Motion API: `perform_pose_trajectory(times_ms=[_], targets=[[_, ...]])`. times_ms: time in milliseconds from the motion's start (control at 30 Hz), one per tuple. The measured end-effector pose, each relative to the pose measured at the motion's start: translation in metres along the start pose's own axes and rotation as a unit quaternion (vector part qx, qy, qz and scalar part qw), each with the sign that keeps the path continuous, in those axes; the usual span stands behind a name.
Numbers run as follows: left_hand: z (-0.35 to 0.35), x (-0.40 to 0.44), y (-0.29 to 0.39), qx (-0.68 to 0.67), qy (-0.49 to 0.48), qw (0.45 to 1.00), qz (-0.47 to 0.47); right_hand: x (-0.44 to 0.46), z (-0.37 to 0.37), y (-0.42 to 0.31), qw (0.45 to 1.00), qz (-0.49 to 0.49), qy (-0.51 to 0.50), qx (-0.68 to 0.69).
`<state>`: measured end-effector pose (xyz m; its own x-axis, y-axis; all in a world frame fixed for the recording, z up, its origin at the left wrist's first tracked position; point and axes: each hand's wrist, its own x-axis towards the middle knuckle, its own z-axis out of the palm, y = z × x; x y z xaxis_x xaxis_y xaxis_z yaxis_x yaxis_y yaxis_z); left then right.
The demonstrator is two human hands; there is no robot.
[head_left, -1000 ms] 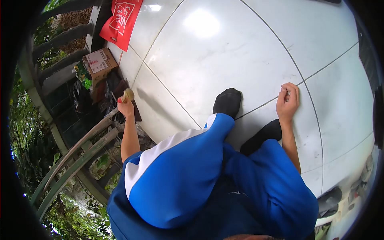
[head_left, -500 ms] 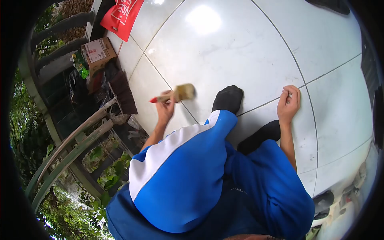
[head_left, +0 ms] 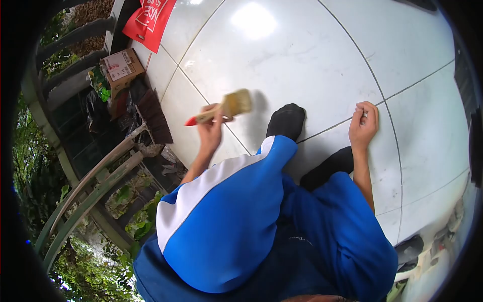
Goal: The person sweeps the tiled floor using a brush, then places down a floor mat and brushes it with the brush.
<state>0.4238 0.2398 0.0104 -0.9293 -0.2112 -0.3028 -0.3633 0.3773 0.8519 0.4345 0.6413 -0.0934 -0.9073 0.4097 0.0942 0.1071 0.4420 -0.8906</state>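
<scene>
A wide paintbrush (head_left: 237, 102) with pale bristles and a wooden, red-tipped handle is gripped in my left hand (head_left: 211, 129). Its bristles point right, and their shadow falls on the white tiles beside them, so the brush appears to be held above the floor (head_left: 302, 65). On the other side, my right hand (head_left: 363, 127) is by a tile joint, its fingers curled in with the thumb against them. Whatever may be inside those fingers is hidden. Between the hands are my feet in black socks (head_left: 287, 123), below blue trousers (head_left: 221, 226).
A red bag (head_left: 149, 22) lies at the upper left. Below it come a cardboard box (head_left: 122, 68), dark plastic bags (head_left: 95, 109) and a broom (head_left: 153, 118) with dark bristles. A curved railing (head_left: 95, 181) and plants line the left. Dark objects (head_left: 410, 251) sit at the lower right.
The paintbrush in my left hand has moved slightly up and right, its bristles tilting upward and their shadow now more apart. My right hand stays in nearly the same place.
</scene>
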Motion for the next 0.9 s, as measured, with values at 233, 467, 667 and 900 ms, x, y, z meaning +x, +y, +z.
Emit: perform_pose_trajectory(times_ms=[233,467,667,900], targets=[[-0.029,0.031,-0.050,0.162,0.092,0.981,0.057,0.000,-0.002,0.001,1.000,-0.001,-0.018,0.007],[-0.202,0.076,-0.081,0.396,0.222,0.883,0.118,0.000,-0.004,0.001,1.000,-0.016,-0.019,-0.004],[-0.037,-0.058,-0.032,0.117,0.053,0.988,-0.080,0.001,-0.002,0.000,1.000,-0.006,-0.016,-0.006],[-0.015,-0.082,-0.050,0.097,-0.029,0.991,-0.084,0.002,0.000,0.001,1.000,-0.011,-0.016,0.002]])
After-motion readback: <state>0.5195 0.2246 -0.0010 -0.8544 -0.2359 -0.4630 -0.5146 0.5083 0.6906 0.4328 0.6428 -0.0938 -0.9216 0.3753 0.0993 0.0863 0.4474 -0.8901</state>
